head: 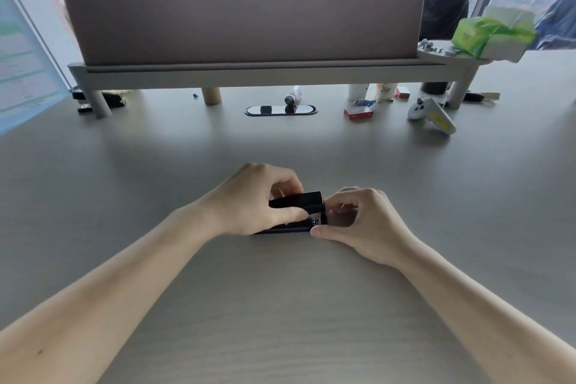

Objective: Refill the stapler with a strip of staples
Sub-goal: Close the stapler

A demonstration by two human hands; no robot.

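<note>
The stapler (296, 212) is being held on the counter (280, 305), gripped by the left hand (252, 199), while its front end is being pinched by the right hand (358, 218).

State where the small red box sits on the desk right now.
In the head view, the small red box lies far right of centre on the desk, between the oval cable port and the white controller.

Both bare forearms reach forward; the left hand (249, 199) curls fingers closed in a grip, and the right hand (363, 221) pinches thumb against fingertips.
</note>
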